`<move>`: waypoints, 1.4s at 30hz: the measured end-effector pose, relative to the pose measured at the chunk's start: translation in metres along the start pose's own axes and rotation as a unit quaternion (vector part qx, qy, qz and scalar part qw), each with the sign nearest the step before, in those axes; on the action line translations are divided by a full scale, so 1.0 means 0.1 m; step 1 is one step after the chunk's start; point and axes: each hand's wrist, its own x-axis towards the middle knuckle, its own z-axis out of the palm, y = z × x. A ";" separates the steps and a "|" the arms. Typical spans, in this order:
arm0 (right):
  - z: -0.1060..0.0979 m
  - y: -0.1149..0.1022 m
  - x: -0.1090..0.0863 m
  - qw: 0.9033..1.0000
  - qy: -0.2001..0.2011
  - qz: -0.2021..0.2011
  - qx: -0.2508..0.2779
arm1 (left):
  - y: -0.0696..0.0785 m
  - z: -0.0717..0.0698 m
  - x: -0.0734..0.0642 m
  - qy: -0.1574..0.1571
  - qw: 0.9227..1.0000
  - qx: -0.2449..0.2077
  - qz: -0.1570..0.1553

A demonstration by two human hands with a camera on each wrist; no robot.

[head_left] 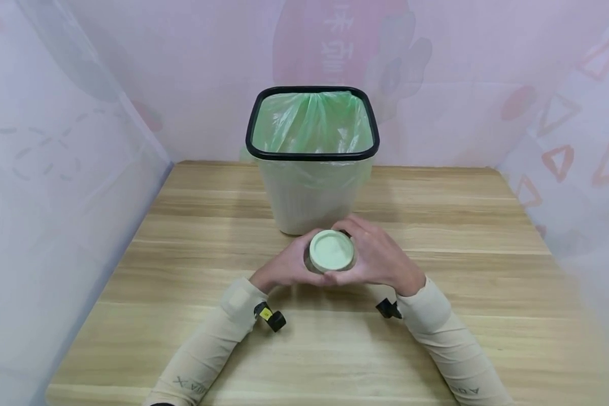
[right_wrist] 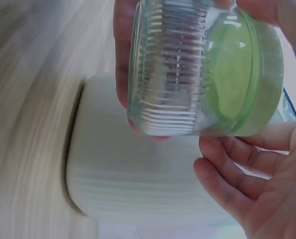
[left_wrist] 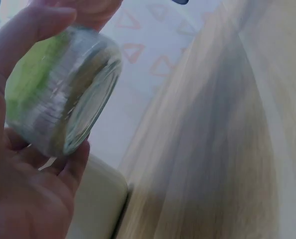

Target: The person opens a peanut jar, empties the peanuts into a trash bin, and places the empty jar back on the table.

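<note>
A clear glass jar [right_wrist: 170, 69] with ribbed sides and a pale green lid [head_left: 332, 250] is held up off the table between both hands. My left hand [head_left: 289, 264] curls round the glass body from the left. From the other side, my right hand [head_left: 383, 258] has its thumb and fingers round the lid. In the left wrist view the jar [left_wrist: 63, 94] is tilted and its glass base shows. No contents can be made out clearly through the glass.
Just beyond the hands stands a whitish bin [head_left: 312, 192] with a black rim [head_left: 312, 157] and a green plastic bag [head_left: 314, 121] lining it. All this is on a wood-grain table [head_left: 198, 270]. Printed pale sheets [head_left: 487, 84] surround the table's back and sides.
</note>
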 end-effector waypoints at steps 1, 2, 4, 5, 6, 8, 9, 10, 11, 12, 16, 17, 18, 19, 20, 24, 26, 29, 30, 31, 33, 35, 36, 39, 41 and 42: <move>-0.01 -0.02 0.01 1.000 0.007 0.000 -0.002 | 0.02 0.01 0.00 0.006 1.000 -0.002 0.003; -0.02 -0.03 0.01 1.000 0.015 -0.001 -0.006 | 0.04 0.02 0.00 0.012 1.000 -0.005 0.007; -0.03 -0.07 0.02 0.999 0.031 -0.002 -0.016 | 0.07 0.03 0.00 0.026 1.000 -0.007 0.015; -0.03 -0.10 0.02 0.999 0.040 -0.002 -0.021 | 0.09 0.05 -0.01 0.033 0.999 -0.009 0.019; -0.04 -0.12 0.02 0.999 0.048 -0.002 -0.024 | 0.11 0.06 -0.02 0.041 0.999 -0.009 0.021; -0.04 -0.16 0.02 0.997 0.063 -0.003 -0.032 | 0.15 0.09 -0.03 0.055 0.998 -0.007 0.026; -0.05 -0.17 0.01 0.997 0.071 -0.004 -0.035 | 0.17 0.11 -0.04 0.064 0.998 -0.006 0.027; -0.05 -0.19 0.01 0.996 0.079 -0.004 -0.037 | 0.19 0.12 -0.04 0.071 0.997 -0.006 0.028; -0.06 -0.21 0.00 0.995 0.086 -0.003 -0.040 | 0.21 0.14 -0.04 0.077 0.997 -0.005 0.030; -0.06 -0.22 0.00 0.995 0.093 -0.002 -0.041 | 0.23 0.16 -0.05 0.084 0.996 -0.006 0.032; -0.05 -0.29 -0.02 0.992 0.115 0.012 -0.043 | 0.29 0.23 -0.08 0.115 0.993 0.001 0.036; -0.05 -0.30 -0.02 0.992 0.119 0.016 -0.042 | 0.30 0.24 -0.08 0.125 0.992 0.008 0.035; -0.04 -0.31 -0.01 0.991 0.124 0.019 -0.041 | 0.31 0.25 -0.09 0.135 0.990 0.014 0.034; -0.04 -0.33 -0.01 0.991 0.128 0.022 -0.042 | 0.32 0.26 -0.09 0.144 0.989 0.021 0.033; -0.04 -0.34 -0.01 0.990 0.131 0.025 -0.041 | 0.33 0.27 -0.10 0.152 0.987 0.026 0.032; -0.05 -0.37 0.00 0.989 0.138 0.032 -0.041 | 0.37 0.28 -0.10 0.173 0.983 0.042 0.036; -0.06 -0.39 0.00 0.989 0.137 0.035 -0.038 | 0.39 0.28 -0.10 0.178 0.982 0.046 0.042; -0.07 -0.40 -0.01 0.990 0.130 0.038 -0.029 | 0.41 0.27 -0.10 0.181 0.981 0.052 0.051; -0.08 -0.40 -0.01 0.991 0.128 0.039 -0.023 | 0.42 0.27 -0.10 0.182 0.980 0.054 0.053; -0.08 -0.40 -0.01 0.991 0.126 0.040 -0.018 | 0.43 0.27 -0.11 0.182 0.980 0.053 0.055; -0.08 -0.40 -0.02 0.991 0.123 0.041 -0.007 | 0.43 0.26 -0.12 0.181 0.980 0.053 0.059; -0.08 -0.40 -0.02 0.991 0.123 0.042 0.008 | 0.44 0.25 -0.13 0.180 0.980 0.050 0.063; -0.08 -0.40 -0.02 0.991 0.124 0.042 0.015 | 0.44 0.25 -0.13 0.180 0.980 0.049 0.066; -0.08 -0.39 -0.02 0.991 0.126 0.040 0.030 | 0.44 0.23 -0.13 0.179 0.980 0.052 0.074; -0.08 -0.38 -0.01 0.990 0.129 0.038 0.036 | 0.45 0.23 -0.13 0.177 0.980 0.051 0.076; -0.08 -0.38 -0.01 0.990 0.130 0.036 0.038 | 0.45 0.23 -0.13 0.176 0.980 0.050 0.077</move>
